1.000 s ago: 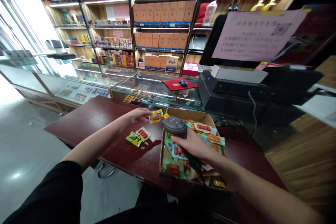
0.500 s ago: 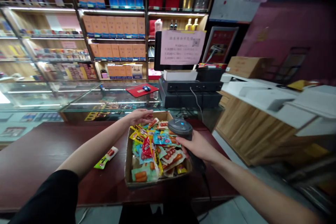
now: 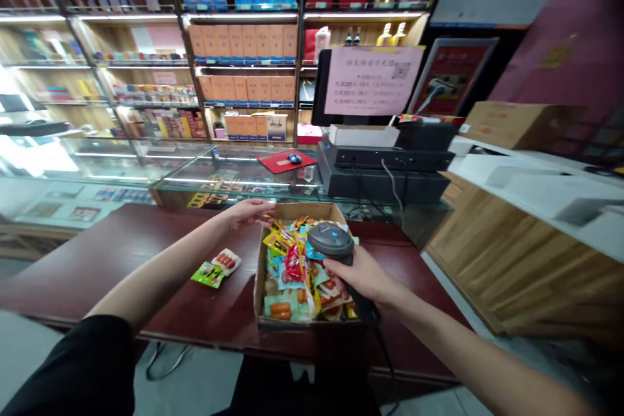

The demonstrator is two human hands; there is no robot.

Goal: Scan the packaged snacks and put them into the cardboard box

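Observation:
My right hand [image 3: 363, 273] is wrapped round the handle of a black barcode scanner [image 3: 331, 239], whose head with a small blue light hangs over the right side of a cardboard box [image 3: 260, 302]. Snack packets [image 3: 280, 309] in yellow, red, blue and clear wrap, several with small sausages, fill the box. At its back left corner my left hand [image 3: 248, 213] has its fingertips pinched on the end of what looks like a yellow snack packet, partly hidden. To the left on the dark red table [image 3: 160, 260] lie a green wrapper and sausages [image 3: 217, 268]; whether that is one packet or two I cannot tell.
Behind the box stands a glass counter [image 3: 234, 175] with a red mouse pad [image 3: 277, 164] and a monitor [image 3: 322, 88] bearing a pink sheet. Shelves of boxed goods [image 3: 244, 45] line the back wall. A wood-fronted cabinet [image 3: 502, 260] stands right. The scanner's cord [image 3: 385, 351] hangs down.
The view has turned left, so the scene sits further right. My left hand has drawn back leftward from over the box to its corner. The scanner has shifted slightly left over the packets.

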